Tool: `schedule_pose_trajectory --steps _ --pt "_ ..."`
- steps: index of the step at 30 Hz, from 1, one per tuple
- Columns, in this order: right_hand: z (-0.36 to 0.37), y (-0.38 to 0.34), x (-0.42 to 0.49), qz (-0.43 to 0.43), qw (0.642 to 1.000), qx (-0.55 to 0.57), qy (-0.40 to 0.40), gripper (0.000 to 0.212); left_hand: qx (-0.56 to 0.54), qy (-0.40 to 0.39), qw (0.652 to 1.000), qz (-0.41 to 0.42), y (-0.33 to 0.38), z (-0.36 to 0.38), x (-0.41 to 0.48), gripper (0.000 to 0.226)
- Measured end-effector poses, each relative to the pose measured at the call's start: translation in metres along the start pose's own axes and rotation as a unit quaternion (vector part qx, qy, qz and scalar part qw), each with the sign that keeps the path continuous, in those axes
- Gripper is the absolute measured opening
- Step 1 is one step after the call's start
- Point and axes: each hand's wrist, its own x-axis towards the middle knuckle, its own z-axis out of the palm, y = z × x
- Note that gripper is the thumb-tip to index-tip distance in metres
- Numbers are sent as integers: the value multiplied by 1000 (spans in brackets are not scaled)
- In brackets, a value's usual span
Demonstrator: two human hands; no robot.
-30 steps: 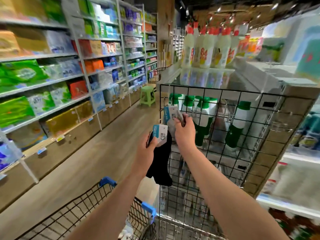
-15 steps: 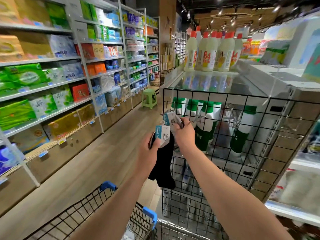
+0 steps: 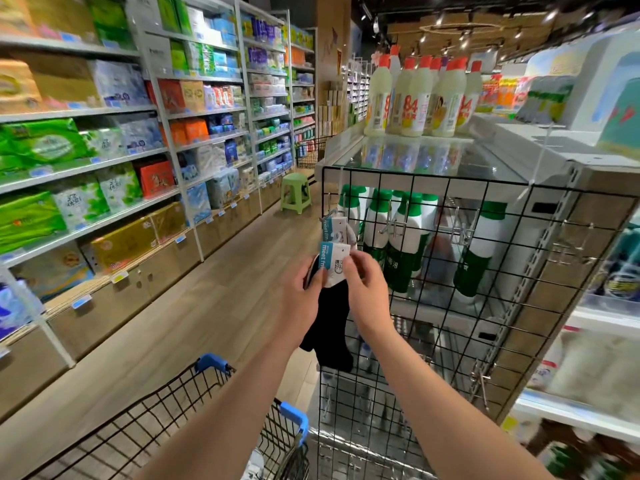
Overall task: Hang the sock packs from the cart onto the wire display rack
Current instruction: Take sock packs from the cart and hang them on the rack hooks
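Note:
A black sock pack (image 3: 330, 320) with a white and blue card header hangs down between my hands in front of the black wire display rack (image 3: 485, 258). My left hand (image 3: 301, 299) grips its header from the left. My right hand (image 3: 367, 292) pinches the header's right edge. Just above, another sock pack (image 3: 337, 230) hangs on a metal hook at the rack's upper left. The cart (image 3: 194, 420) with black wire sides and blue corner caps stands below my arms.
Green and white bottles (image 3: 401, 244) stand behind the rack's grid. White bottles with red caps (image 3: 419, 95) stand on top of the shelf unit. Stocked shelves (image 3: 104, 161) line the aisle's left side, and a green stool (image 3: 296, 192) stands further down the wooden floor.
My right hand has let go of the upper pack, which now hangs on the hook, and has come down to the header of the black pack in my left hand.

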Motion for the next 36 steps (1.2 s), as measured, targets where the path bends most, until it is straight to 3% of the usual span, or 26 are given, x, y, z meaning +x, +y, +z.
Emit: schedule_pose_trajectory --steps 3,8,13,21,24,26,30,36 --pt "-5 -11 -5 15 999 -12 -37 31 -3 -6 1000 -3 2 8 4 30" --pt "-2 -32 13 37 999 -1 14 38 15 3 1000 10 13 13 20 32" --pt "9 -39 32 53 998 -30 16 44 46 36 998 -15 9 13 38 29" --pt "26 -31 50 66 995 -64 39 47 52 37 997 -36 4 11 61 26" --pt "32 -23 51 90 992 -26 89 38 48 38 997 -36 3 12 67 25" --pt "36 -14 48 81 989 -61 107 37 54 44 997 -40 -2 14 71 27" --pt "40 -4 39 67 988 -97 101 47 74 12 996 -44 -12 18 75 29" --pt "37 -2 36 54 989 -115 82 42 92 2 994 -53 -21 20 79 34"
